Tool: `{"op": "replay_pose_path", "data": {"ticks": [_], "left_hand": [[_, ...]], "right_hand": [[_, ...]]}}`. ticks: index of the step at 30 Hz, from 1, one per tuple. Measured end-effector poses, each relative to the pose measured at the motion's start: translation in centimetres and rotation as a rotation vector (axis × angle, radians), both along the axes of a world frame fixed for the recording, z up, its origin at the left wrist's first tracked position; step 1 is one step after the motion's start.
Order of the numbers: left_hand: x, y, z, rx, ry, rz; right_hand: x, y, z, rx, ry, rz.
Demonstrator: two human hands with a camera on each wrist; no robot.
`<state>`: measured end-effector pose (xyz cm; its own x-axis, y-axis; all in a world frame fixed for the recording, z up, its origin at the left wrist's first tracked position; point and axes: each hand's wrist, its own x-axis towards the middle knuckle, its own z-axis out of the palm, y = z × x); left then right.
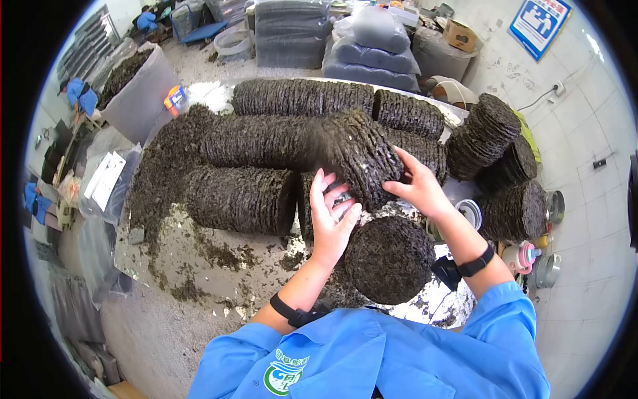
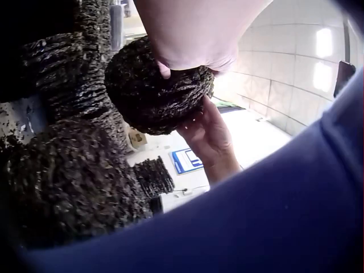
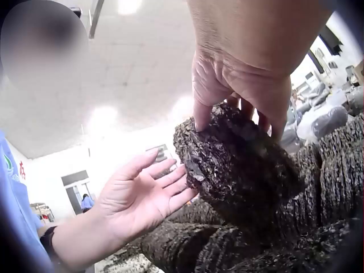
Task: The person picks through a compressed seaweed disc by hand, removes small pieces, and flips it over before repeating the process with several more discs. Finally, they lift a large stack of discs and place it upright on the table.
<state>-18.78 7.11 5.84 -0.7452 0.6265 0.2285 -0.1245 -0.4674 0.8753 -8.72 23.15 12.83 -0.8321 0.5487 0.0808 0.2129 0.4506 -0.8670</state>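
Note:
A short stack of round dark dried seaweed cakes [image 1: 362, 159] is held up tilted over the table, its layered edge facing the body. My right hand [image 1: 420, 186] grips its right side, thumb on the near edge; in the right wrist view its fingers [image 3: 247, 108] reach over the far side. My left hand [image 1: 329, 223] is palm up at the lower left of the stack, fingers spread, and in the right wrist view its fingertips are right at the stack's edge. Just below the hands stands another round stack [image 1: 390, 259], its flat top facing up.
Long rows of seaweed cakes [image 1: 242, 199] lie on their sides across the table [image 1: 219, 286]. Loose seaweed [image 1: 159, 166] heaps at the left. More stacks [image 1: 484, 136] lean at the right, near a pink cup [image 1: 520, 258] and jars. Wrapped bales [image 1: 292, 33] stand behind.

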Motion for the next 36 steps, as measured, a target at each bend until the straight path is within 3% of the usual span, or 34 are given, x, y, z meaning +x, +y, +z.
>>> {"op": "replay_pose_path", "data": {"ticks": [3, 5, 9, 11, 13, 15, 16, 18, 23, 27, 29, 30, 32, 33, 35, 36], "left_hand": [[2.1, -1.1, 3.2, 0.114, -0.091, -0.178], [4.1, -1.9, 4.1, 0.099, -0.108, -0.235], [8.2, -4.6, 4.8, 0.008, -0.163, -0.341], [10.1, -6.4, 4.5, -0.006, -0.527, -0.512], [10.5, -7.9, 0.9, 0.087, -0.717, -0.693], [10.8, -9.5, -2.4, -0.005, -0.858, -0.778], [10.9, -10.0, -5.4, -0.169, -0.938, -0.755], [11.9, -10.3, -7.1, -0.224, -0.95, -0.682], [12.4, -10.7, -5.7, -0.271, -0.936, -0.618], [11.1, -12.5, -6.7, -0.523, -0.853, -0.53], [9.5, -13.9, -6.0, -0.794, -0.429, -0.355], [9.0, -14.4, -5.1, -0.801, -0.421, -0.355], [9.0, -14.4, -0.3, -0.781, 0.832, 0.106], [9.7, -13.5, 2.0, -0.782, 0.835, 0.105], [12.5, -10.7, 5.2, -0.752, 1.574, -0.236], [13.5, -9.7, 4.1, -0.789, 1.579, -0.289]], "right_hand": [[4.2, -2.2, 3.3, 0.227, 0.096, 0.009], [7.3, -4.7, 6.0, 0.653, 0.035, 0.044], [13.4, -8.0, 6.2, 0.805, -0.012, 0.04], [16.0, -10.0, 5.2, 0.906, -0.052, 0.034], [17.7, -12.5, 3.1, 0.959, -0.083, 0.05], [18.6, -14.4, -0.5, 1.039, -0.137, 0.079], [18.6, -14.8, -2.6, 1.017, -0.153, 0.121], [18.4, -15.6, -4.8, 1.02, -0.156, 0.155], [18.7, -14.9, -4.4, 0.967, -0.12, 0.186], [19.4, -14.6, -3.4, 0.897, -0.11, 0.245], [19.9, -13.9, -3.8, 0.913, -0.085, 0.316], [20.2, -13.4, -3.8, 0.891, -0.055, 0.327], [20.7, -12.1, -3.8, 0.877, -0.037, 0.36], [20.8, -11.4, -3.7, 0.866, -0.026, 0.402], [20.9, -10.5, -2.4, 0.809, -0.033, 0.455], [21.0, -10.0, -2.2, 0.686, 0.009, 0.487]]}}
